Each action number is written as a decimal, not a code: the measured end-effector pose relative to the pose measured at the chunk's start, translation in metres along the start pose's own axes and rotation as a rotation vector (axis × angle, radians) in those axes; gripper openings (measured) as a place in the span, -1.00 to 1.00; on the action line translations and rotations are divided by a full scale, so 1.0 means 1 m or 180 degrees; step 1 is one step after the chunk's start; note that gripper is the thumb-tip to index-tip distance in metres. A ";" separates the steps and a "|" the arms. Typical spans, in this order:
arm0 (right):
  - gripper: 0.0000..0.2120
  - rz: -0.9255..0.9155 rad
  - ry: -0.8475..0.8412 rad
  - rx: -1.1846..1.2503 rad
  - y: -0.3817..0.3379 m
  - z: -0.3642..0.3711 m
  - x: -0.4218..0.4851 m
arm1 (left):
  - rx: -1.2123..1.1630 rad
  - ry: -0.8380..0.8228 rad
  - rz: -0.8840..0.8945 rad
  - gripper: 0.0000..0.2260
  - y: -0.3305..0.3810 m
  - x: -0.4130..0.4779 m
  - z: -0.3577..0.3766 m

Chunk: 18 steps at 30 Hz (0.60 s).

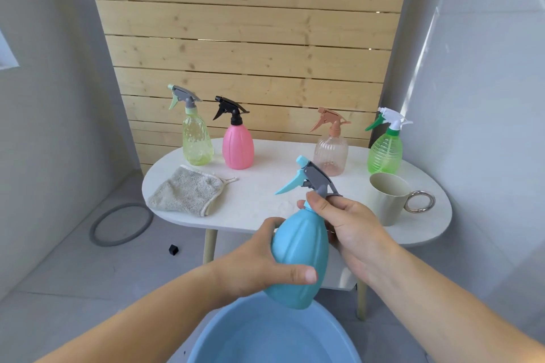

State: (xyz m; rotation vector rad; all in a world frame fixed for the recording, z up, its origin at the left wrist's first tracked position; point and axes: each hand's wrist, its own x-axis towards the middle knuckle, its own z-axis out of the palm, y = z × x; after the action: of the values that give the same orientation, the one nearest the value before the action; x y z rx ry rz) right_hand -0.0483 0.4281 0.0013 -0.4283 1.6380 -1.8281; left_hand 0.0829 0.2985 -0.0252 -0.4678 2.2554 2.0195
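Your left hand (259,262) wraps the belly of the blue spray bottle (298,259), thumb across its front, while your right hand (348,230) pinches its neck just under the grey trigger head (315,178). You hold the bottle tilted, nozzle toward 11 o'clock, above the blue basin (265,336). A cream mug (389,200) stands on the white table (259,200) at 2 o'clock of the bottle.

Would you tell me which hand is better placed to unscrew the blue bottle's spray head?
The right hand: its fingers pinch the neck just under the spray head, while the left hand grips the blue bottle round its body, likely steadying it above the basin.
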 end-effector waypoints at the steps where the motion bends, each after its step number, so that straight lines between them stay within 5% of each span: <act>1: -0.65 -0.0002 0.0002 0.0002 0.000 0.000 0.000 | 0.0045 0.0140 -0.0014 -0.20 0.000 0.001 0.002; 5: -0.61 0.0014 -0.0010 0.0089 -0.003 -0.001 0.001 | -0.0428 0.0071 -0.0123 -0.36 0.000 0.003 -0.004; 10: -0.62 0.0019 -0.0013 0.0045 -0.001 0.001 -0.001 | -0.0246 -0.0110 -0.0074 -0.19 -0.001 0.000 -0.001; 15: -0.67 0.0093 0.0063 0.0111 -0.003 -0.003 0.002 | -0.0561 -0.0031 -0.0136 -0.31 -0.001 0.003 0.001; 18: -0.50 0.0091 0.0073 0.0169 -0.002 -0.002 0.002 | -0.0611 -0.0210 -0.0120 -0.31 -0.001 0.001 -0.001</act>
State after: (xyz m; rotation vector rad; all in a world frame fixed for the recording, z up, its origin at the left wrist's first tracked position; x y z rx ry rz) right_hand -0.0518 0.4281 0.0019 -0.3603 1.5987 -1.8573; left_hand 0.0826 0.2974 -0.0266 -0.4469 2.0103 2.2087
